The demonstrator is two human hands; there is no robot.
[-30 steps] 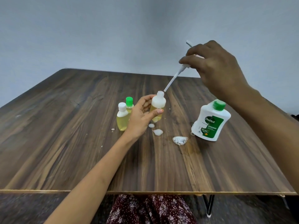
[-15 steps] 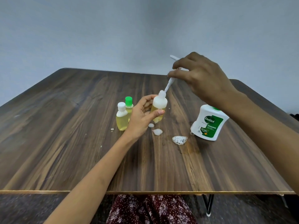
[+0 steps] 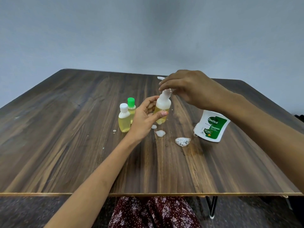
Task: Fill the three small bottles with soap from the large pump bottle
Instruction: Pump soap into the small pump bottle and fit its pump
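Observation:
My left hand (image 3: pixel 144 116) grips a small clear bottle (image 3: pixel 162 109) of yellow soap, held upright just above the table, with white foam in its upper part. My right hand (image 3: pixel 185 88) holds the white pump head (image 3: pixel 166 92), whose tube is pushed down into that bottle's neck; only its nozzle tip shows past my fingers. Two more small bottles of yellow soap stand left of my left hand: one with a white cap (image 3: pixel 124 120), one with a green cap (image 3: pixel 131 106) behind it. The large white Dettol bottle (image 3: pixel 212 125) stands at the right, partly behind my right forearm.
Blobs of white foam (image 3: pixel 182 141) and smaller foam spots (image 3: pixel 160 133) lie on the dark wooden table (image 3: pixel 65 129) between the bottles, beside a wet patch. The table's front edge is near my lap. A grey wall is behind.
My right hand has come down and to the left, sinking the pump's tube into the small bottle. The left hand and its bottle have hardly moved.

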